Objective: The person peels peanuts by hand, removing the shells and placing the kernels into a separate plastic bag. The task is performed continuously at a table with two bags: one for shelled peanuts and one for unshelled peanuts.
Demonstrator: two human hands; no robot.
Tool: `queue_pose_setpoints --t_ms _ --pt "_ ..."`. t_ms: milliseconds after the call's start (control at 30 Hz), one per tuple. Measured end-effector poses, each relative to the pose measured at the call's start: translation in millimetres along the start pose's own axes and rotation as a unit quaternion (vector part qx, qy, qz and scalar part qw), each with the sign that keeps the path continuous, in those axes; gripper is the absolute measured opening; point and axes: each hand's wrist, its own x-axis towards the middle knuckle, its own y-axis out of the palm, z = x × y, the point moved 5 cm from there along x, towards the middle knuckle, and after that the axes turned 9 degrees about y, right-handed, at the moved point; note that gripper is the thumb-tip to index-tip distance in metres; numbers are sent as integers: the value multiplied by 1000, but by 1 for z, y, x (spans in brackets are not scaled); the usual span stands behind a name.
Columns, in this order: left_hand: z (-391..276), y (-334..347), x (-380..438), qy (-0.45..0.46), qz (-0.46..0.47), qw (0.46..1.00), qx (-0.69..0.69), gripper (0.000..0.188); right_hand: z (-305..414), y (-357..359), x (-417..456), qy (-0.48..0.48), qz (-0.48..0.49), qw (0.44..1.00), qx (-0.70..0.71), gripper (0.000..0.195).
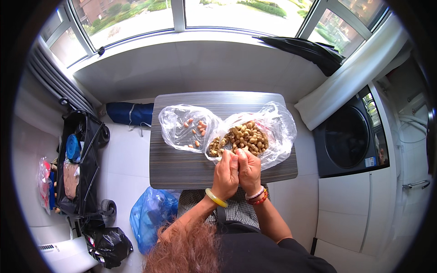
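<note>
My left hand (226, 175) and my right hand (249, 170) meet at the near edge of a clear plastic bag (281, 136), fingers curled and thumbs side by side. Between the fingertips they seem to pinch a peanut, mostly hidden. Unshelled peanuts (251, 136) fill the middle of this bag, and broken peanut shells (215, 147) lie at its left side. Another clear plastic bag (170, 117) is spread to the left, with several shelled peanut kernels (202, 127) on it. Both bags rest on a grey wood-grain table (184, 170).
A blue plastic bag (150, 215) stands on the floor at the table's near left. Farther left are a black folding wagon (82, 170) and a black plastic bag (111, 245). A washing machine (346, 136) is on the right. A black umbrella (304, 49) lies on the window sill.
</note>
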Motion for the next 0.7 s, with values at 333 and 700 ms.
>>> queue_pose_setpoints --t_ms 333,700 --pt "6 1 -15 -40 10 994 -97 31 22 2 -22 -121 -110 961 -223 37" --pt "9 -12 -15 -121 27 975 -182 33 39 14 -27 -249 -128 893 -351 31"
